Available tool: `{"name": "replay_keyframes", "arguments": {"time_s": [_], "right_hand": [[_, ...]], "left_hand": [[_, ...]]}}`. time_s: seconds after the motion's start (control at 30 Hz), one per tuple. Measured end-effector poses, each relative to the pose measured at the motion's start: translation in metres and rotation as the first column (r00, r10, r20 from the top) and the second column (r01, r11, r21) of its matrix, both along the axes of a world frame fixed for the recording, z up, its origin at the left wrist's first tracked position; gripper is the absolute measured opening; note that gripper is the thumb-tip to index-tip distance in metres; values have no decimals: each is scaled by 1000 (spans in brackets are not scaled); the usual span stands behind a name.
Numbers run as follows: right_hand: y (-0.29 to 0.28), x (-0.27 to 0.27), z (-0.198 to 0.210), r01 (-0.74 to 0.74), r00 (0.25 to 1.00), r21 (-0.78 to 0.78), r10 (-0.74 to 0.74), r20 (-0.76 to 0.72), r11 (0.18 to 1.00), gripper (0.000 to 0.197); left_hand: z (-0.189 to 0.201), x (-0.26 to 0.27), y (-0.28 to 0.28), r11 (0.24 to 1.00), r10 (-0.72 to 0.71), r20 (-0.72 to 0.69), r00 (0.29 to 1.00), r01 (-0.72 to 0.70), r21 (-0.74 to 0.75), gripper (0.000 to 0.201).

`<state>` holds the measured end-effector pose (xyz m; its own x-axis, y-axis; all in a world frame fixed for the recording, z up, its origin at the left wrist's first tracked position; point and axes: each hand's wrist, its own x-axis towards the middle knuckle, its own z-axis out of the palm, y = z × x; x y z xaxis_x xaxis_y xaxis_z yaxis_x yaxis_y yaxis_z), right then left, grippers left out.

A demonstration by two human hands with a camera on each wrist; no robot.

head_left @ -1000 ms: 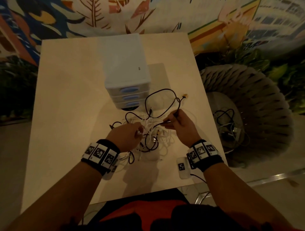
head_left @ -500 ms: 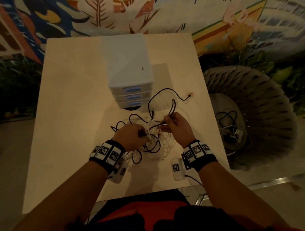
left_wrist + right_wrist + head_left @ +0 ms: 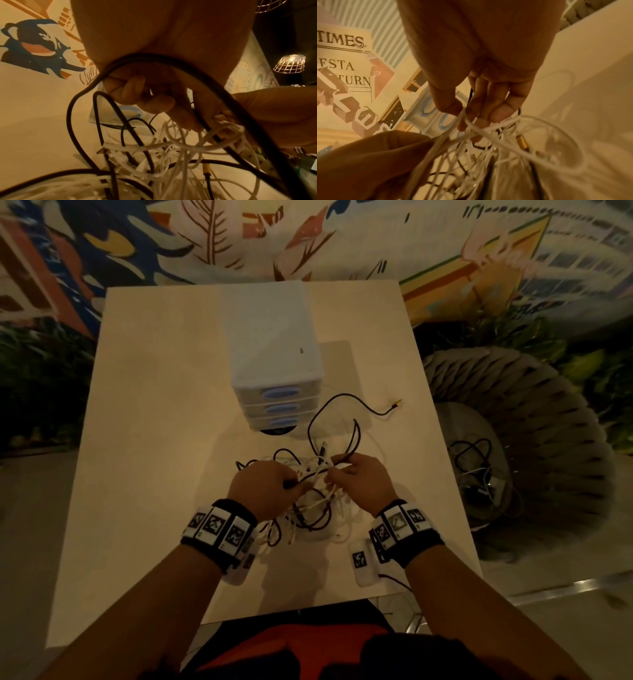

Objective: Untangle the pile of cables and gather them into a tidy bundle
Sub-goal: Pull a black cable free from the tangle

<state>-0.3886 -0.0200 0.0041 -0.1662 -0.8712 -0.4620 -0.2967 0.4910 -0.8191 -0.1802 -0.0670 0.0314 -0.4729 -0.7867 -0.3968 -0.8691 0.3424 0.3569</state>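
A tangled pile of black and white cables (image 3: 310, 508) lies on the pale table (image 3: 147, 474), just in front of me. My left hand (image 3: 270, 486) grips a black cable (image 3: 197, 75) that loops over its curled fingers (image 3: 154, 102). My right hand (image 3: 356, 477) pinches white cable strands (image 3: 481, 129) between thumb and fingers (image 3: 498, 113) at the top of the pile. The two hands almost touch above the knot. One black cable (image 3: 349, 398) trails to the far right and ends in a gold plug (image 3: 396, 405).
A small white drawer unit (image 3: 274, 364) with blue handles stands just behind the pile. A white tagged device (image 3: 361, 563) lies by my right wrist. Right of the table sits a woven basket (image 3: 534, 446) holding more cables (image 3: 476, 470). A painted wall runs behind the table.
Both hands have come closer together over the knot. The black cable's gold plug end has slid out to the right across the table, and its loop has shifted.
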Motion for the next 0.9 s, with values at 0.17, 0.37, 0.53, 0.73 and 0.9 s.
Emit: {"name": "replay_keyframes", "arguments": {"time_s": [0.17,0.37,0.53,0.73,0.9], "right_hand": [[0,-16,1,139,986,-65,-144,-78,988,32],[-1,-4,9,-143,879,-211,26,-477,967,35],[-4,8,6,-506,682,-112,317,-660,855,23],[-8,1,18,-520,666,-199,248,-703,831,18],[-10,8,27,-582,656,-210,301,-692,785,15]], "left_hand": [[9,13,1,989,128,-74,989,-133,-59,48],[10,8,9,987,113,-268,957,-140,-83,25],[18,2,9,978,146,-477,867,-199,-62,13],[23,11,6,945,-4,-264,965,-83,-317,25],[29,-5,1,889,-210,40,977,208,-409,35]]}}
